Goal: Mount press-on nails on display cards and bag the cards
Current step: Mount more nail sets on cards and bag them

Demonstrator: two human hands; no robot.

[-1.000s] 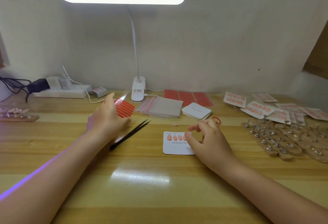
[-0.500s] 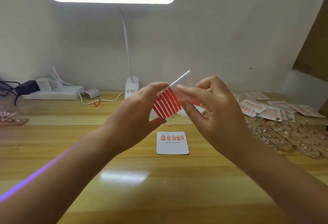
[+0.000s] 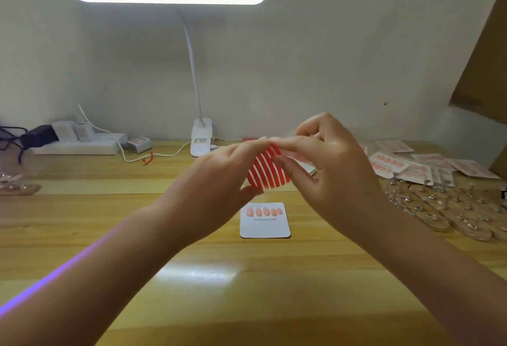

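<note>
A white display card [image 3: 265, 227] lies flat on the wooden table [image 3: 192, 291], with a row of several pink press-on nails [image 3: 264, 211] along its top. Above the card, both hands hold up a red sheet of adhesive strips [image 3: 266, 172]. My left hand [image 3: 219, 178] pinches the sheet between thumb and fingers along its left side. My right hand [image 3: 329, 164] pinches the sheet's top right corner with thumb and index finger.
A white clip lamp [image 3: 201, 137] stands at the table's back, beside a power strip [image 3: 79, 145] and a loose cable. Bagged nail cards [image 3: 406, 167] and wooden nail holder stands [image 3: 450, 208] fill the right side. Another stand [image 3: 16, 185] sits at the far left.
My left hand lifted the red strip sheet off the table and my right hand left the card to meet it. Now the sheet sits lower and both hands pinch it.
</note>
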